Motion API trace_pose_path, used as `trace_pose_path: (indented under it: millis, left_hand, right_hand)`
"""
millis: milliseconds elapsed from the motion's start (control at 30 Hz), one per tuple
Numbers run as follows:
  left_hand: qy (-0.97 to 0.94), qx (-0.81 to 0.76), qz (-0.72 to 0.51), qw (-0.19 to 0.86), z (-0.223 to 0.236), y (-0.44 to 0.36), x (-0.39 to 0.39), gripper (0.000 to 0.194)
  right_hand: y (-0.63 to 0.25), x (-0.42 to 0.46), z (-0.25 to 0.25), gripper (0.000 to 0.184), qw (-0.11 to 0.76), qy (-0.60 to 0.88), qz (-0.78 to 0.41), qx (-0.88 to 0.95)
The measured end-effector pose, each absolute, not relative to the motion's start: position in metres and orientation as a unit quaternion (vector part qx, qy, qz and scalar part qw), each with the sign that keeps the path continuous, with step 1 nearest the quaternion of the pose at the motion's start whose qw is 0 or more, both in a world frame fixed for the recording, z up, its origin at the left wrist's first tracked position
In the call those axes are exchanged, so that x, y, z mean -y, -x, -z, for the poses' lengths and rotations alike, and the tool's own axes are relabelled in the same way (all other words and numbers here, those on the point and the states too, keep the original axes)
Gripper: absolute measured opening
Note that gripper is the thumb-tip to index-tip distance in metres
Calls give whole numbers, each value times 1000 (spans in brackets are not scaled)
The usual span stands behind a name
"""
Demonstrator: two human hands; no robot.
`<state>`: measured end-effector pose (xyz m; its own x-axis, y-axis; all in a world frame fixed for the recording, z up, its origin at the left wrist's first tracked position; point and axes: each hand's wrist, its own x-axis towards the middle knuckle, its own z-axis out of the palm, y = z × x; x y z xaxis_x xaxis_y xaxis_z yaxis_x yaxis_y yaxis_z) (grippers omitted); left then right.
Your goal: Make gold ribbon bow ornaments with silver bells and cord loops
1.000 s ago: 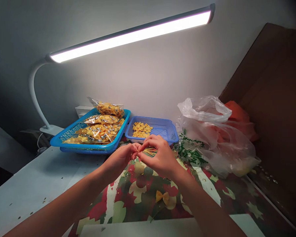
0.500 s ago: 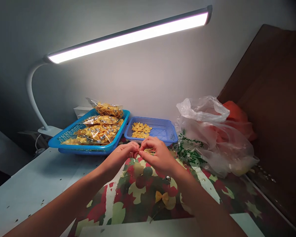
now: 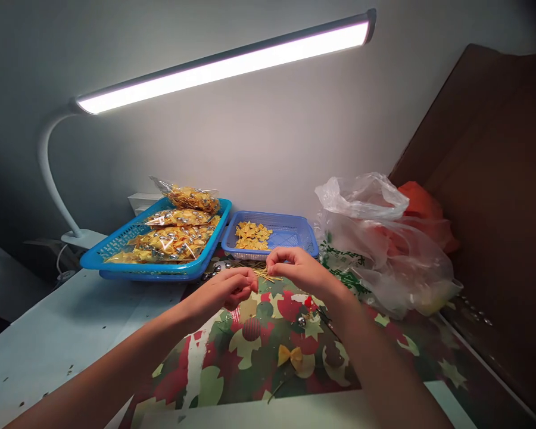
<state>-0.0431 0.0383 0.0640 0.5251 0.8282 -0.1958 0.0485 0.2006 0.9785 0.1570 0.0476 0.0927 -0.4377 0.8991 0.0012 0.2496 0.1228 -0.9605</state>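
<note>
My left hand (image 3: 233, 290) hovers over the patterned sheet, its fingers curled together; whatever lies in them is hidden. Farther forward and to the right, my right hand (image 3: 298, 269) has thumb and fingertips pinched at a pile of thin gold ties (image 3: 259, 272). I cannot make out what is between those fingertips. Nearer to me, a yellow bow (image 3: 290, 357) with a dark thin stem below it lies on the patterned sheet (image 3: 254, 375). A small silver bell (image 3: 301, 321) and a little red piece (image 3: 308, 301) rest close to my right wrist.
A blue basket (image 3: 89, 260) at left holds clear bags of yellow bows and silver bells. Behind my hands, a smaller blue-violet basket (image 3: 290, 223) contains loose yellow bows (image 3: 253, 236). Plastic bags (image 3: 384, 256) stand right, beside a brown cardboard panel (image 3: 495, 179). A lamp (image 3: 232, 62) shines overhead.
My hands were together at the fingertips and are now apart. The left has come down and nearer to me; the right has shifted right. The view has shifted slightly.
</note>
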Motion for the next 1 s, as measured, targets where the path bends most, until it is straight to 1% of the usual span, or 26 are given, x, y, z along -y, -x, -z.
trace_pose_path:
  millis: [133,200,333,800,867,1000]
  left_hand:
    - [-563,-414,-327,636,-68,44,-38,27]
    - [-564,-420,-341,624,-70,44,-38,28]
    - [-568,-428,-351,610,-72,42,-37,28]
    - [-576,-440,-389,569,-70,48,-39,26]
    - [-585,-441,-387,561,-70,47,-39,24]
    - [-613,-441,-381,534,-70,47,-40,24]
  right_hand:
    - [-165,-50,-96,10,290,444,-525,665]
    - [-169,-51,-97,9,289,440,-526,669]
    - [-172,-52,-97,7,282,438,-523,675]
    - [-179,-50,-99,9,157,433,-510,727]
    - [-176,-51,-97,10,171,430,-500,732]
    - [-162,-53,-90,14,287,410,-510,700]
